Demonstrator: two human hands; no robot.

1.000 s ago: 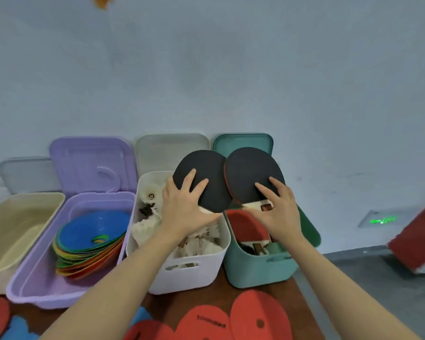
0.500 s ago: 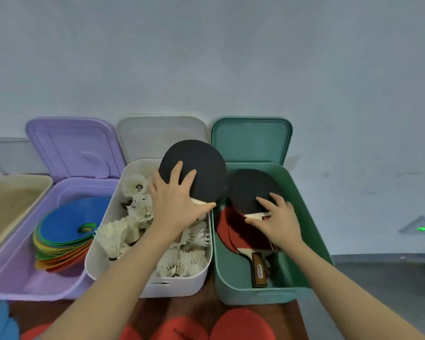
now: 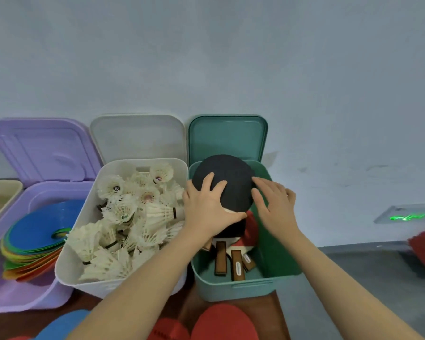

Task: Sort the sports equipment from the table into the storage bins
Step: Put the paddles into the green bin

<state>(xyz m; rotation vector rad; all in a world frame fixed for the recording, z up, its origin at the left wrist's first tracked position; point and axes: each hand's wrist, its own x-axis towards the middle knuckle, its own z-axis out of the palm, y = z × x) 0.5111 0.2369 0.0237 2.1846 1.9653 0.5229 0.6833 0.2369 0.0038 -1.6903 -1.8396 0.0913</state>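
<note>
Paddle: we hold a black paddle (image 3: 227, 179) over the green bin (image 3: 277, 256), and its round face tips up toward the wall.
Left hand: our left hand (image 3: 206, 208) grips the paddle low down, with the fingers spread on the black face and the thumb curled under its bottom edge.
Right hand: our right hand (image 3: 275, 207) is beside the paddle with loose, spread fingers, and its fingertips touch the paddle's right edge.
Green bin: more paddles lie inside, red and black, and their brown handles (image 3: 237, 265) point toward us.
White bin: the white bin (image 3: 84, 253) just to the left is full of white shuttlecocks (image 3: 123, 212).
Purple bin: the purple bin (image 3: 8, 293) holds a stack of flat colored discs (image 3: 37, 236), blue on top.
Lids: all three lids stand open against the wall.
Table: red paddles (image 3: 223, 322) and a blue one (image 3: 59, 325) lie in front of the bins.
</note>
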